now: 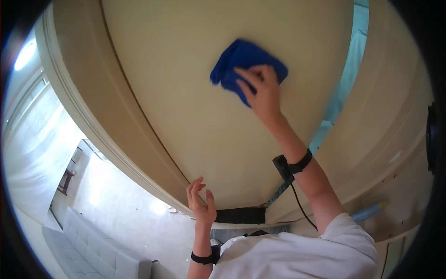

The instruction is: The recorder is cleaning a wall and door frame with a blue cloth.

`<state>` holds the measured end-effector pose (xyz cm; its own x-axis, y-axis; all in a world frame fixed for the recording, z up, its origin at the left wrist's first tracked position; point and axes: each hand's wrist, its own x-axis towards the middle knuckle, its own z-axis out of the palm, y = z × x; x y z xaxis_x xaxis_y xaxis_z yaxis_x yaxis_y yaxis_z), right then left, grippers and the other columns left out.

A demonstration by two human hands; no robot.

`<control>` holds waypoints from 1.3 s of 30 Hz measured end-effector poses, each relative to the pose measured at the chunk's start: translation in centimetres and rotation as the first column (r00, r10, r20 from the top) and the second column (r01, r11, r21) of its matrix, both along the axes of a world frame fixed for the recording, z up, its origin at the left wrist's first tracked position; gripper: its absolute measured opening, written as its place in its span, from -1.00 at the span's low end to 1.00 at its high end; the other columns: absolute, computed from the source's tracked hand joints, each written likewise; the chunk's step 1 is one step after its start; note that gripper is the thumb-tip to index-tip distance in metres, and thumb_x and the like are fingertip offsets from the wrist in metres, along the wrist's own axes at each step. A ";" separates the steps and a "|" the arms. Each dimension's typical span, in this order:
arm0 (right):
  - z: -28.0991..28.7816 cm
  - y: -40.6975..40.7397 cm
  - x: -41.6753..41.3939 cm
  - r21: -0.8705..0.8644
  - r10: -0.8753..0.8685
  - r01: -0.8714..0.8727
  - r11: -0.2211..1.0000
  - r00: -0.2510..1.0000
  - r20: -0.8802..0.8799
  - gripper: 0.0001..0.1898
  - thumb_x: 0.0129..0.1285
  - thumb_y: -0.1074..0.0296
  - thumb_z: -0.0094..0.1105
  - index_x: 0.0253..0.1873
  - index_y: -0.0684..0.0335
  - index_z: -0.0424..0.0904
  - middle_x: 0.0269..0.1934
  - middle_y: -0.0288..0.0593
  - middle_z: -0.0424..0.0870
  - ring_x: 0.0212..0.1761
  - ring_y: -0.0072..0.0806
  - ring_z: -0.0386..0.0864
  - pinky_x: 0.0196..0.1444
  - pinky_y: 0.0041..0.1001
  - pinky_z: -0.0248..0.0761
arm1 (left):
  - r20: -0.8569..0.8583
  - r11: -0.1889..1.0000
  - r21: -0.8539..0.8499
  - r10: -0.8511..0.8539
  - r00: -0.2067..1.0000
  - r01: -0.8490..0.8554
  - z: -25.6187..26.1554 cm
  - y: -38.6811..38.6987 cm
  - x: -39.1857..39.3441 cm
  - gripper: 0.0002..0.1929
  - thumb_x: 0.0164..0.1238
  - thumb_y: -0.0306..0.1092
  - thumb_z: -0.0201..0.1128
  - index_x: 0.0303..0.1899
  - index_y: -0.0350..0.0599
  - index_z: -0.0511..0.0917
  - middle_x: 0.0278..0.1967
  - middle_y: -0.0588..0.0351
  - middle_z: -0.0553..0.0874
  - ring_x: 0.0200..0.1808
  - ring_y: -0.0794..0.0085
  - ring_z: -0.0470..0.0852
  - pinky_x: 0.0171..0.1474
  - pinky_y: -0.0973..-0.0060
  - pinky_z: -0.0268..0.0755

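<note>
A folded blue cloth point(256, 52) lies flat against a large cream door panel point(195, 132). My right hand point(266, 90) is on the cloth with bent, spread fingers, pressing it to the panel. Lower down, by the dark seam along the panel's left side, my left hand point(202, 202) is raised and holds nothing. Its fingers are apart and slightly curled; whether they touch the panel I cannot tell. Each wrist wears a black strap, and a small black device point(283, 169) with a cable sits at the right one.
Moulded trim point(101, 129) borders the panel on the left. Beyond it are a pale tiled floor point(115, 195), a tufted light-grey sofa point(101, 244) and a translucent sheet point(38, 139). A turquoise gap point(343, 94) runs along the right. A black fitting point(431, 137) shows at the far right.
</note>
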<state>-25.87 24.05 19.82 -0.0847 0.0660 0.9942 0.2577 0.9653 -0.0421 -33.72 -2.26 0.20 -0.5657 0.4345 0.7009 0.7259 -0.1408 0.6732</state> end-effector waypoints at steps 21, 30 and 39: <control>0.1 -6.2 -14.0 0.178 -0.036 0.012 0.984 0.991 0.133 -0.70 0.16 0.43 0.40 0.02 0.11 0.74 -0.21 -0.23 0.53 -0.17 -0.28 0.47 -0.14 -0.27 0.29 | -0.007 0.995 0.000 -0.103 0.995 0.103 -1.8 -5.2 -12.1 -0.54 0.16 -0.69 0.13 0.16 -0.28 0.51 -0.01 -0.09 0.64 -0.16 0.24 0.63 0.00 0.34 0.48; -18.9 -7.8 -12.3 0.133 0.002 -0.128 0.983 0.728 0.686 -0.68 0.17 0.39 0.15 0.03 0.09 0.72 -0.19 -0.21 0.53 -0.09 -0.30 0.47 -0.08 -0.27 0.29 | -0.023 0.989 -0.023 -0.149 0.989 0.149 -1.2 -5.9 -11.8 -0.53 0.18 -0.70 0.11 0.18 -0.27 0.51 -0.06 -0.07 0.67 -0.16 0.25 0.63 0.00 0.35 0.49; 1.5 -3.0 -6.4 0.156 -0.078 0.067 0.985 0.995 0.065 -0.65 0.09 0.40 0.49 0.03 0.05 0.75 -0.22 -0.24 0.56 -0.20 -0.31 0.50 -0.14 -0.28 0.32 | -0.017 0.998 0.023 -0.057 0.998 0.058 -1.3 -4.1 -10.1 -0.53 0.17 -0.69 0.08 0.17 -0.30 0.51 -0.06 -0.04 0.66 -0.16 0.24 0.62 -0.01 0.36 0.47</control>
